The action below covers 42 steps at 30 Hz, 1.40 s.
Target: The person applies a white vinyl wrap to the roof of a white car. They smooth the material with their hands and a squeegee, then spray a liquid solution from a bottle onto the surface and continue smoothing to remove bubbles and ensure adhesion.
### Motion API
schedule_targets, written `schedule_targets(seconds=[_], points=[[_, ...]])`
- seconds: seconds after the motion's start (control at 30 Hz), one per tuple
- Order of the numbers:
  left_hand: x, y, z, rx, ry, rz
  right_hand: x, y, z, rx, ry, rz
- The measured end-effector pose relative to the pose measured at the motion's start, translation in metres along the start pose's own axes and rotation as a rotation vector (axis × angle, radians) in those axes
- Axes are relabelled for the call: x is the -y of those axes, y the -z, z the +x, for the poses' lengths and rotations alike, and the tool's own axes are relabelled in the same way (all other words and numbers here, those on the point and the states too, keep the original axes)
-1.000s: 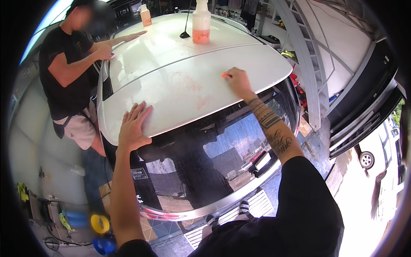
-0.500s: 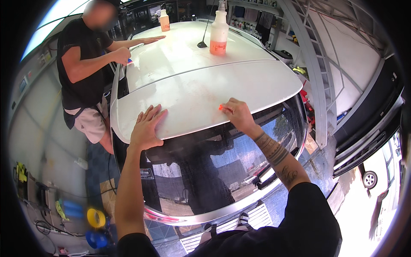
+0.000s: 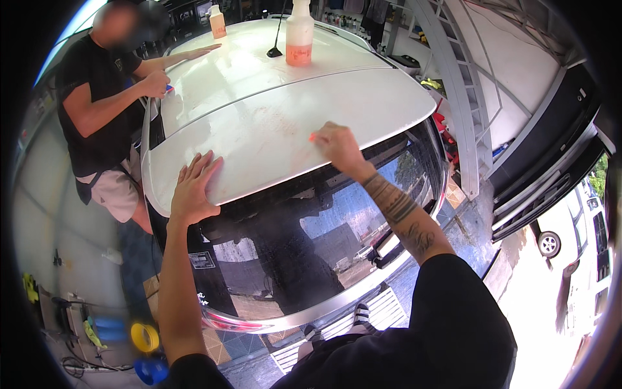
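A white car roof (image 3: 220, 126) slopes down to a dark rear window (image 3: 291, 240). On the roof's near left edge my left hand (image 3: 195, 191) lies flat with fingers spread. My right hand (image 3: 338, 146) is closed around a small orange piece (image 3: 313, 137), which it holds at the roof surface right of centre. Most of that piece is hidden by my fingers, so its kind cannot be made out. Faint reddish smears (image 3: 278, 123) mark the paint near it. A spray bottle (image 3: 299, 39) with pinkish-orange liquid stands upright farther back on the roof.
A co-worker (image 3: 97, 97) leans at the roof's left side, one hand flat, the other holding a small blue-and-red thing (image 3: 170, 89). Another bottle (image 3: 218, 23) and an antenna (image 3: 275, 52) stand on the roof. A grey ladder (image 3: 463, 84) rises at right; slatted footing (image 3: 285, 358) lies below.
The whole view has shifted, so the car appears farther left and higher. My right hand has moved slightly over the paint with the orange piece; my left hand stays on the edge.
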<state>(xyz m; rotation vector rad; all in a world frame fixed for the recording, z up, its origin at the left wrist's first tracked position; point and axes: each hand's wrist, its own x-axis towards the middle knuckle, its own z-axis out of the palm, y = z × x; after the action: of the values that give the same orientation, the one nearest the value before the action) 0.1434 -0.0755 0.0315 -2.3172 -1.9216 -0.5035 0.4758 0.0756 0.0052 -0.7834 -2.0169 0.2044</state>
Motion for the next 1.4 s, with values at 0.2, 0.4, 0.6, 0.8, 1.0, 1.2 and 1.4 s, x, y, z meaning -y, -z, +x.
schedule_targets(seconds=[0.2, 0.4, 0.6, 0.8, 1.0, 1.2, 1.4], points=[[-0.006, -0.003, 0.01, -0.026, -0.056, -0.012, -0.061, 0.057, 0.02, -0.127, -0.296, -0.195], [-0.002, 0.001, -0.005, -0.003, -0.018, -0.003, -0.022, 0.018, 0.001, -0.068, -0.128, -0.098], [0.002, 0.001, -0.005, 0.024, 0.003, 0.014, 0.019, -0.003, -0.014, 0.051, -0.003, 0.031], [-0.01, 0.0, 0.009, 0.002, -0.039, -0.018, -0.058, 0.054, 0.011, -0.121, -0.272, -0.104], [-0.005, -0.003, 0.002, -0.015, -0.019, 0.008, -0.041, 0.033, 0.005, -0.108, -0.131, -0.064], [-0.007, 0.0, -0.002, 0.03, 0.01, 0.031, 0.001, 0.008, -0.014, 0.032, 0.056, -0.02], [-0.013, 0.001, 0.007, 0.016, 0.002, 0.034, -0.009, 0.018, -0.013, -0.082, 0.006, -0.051]])
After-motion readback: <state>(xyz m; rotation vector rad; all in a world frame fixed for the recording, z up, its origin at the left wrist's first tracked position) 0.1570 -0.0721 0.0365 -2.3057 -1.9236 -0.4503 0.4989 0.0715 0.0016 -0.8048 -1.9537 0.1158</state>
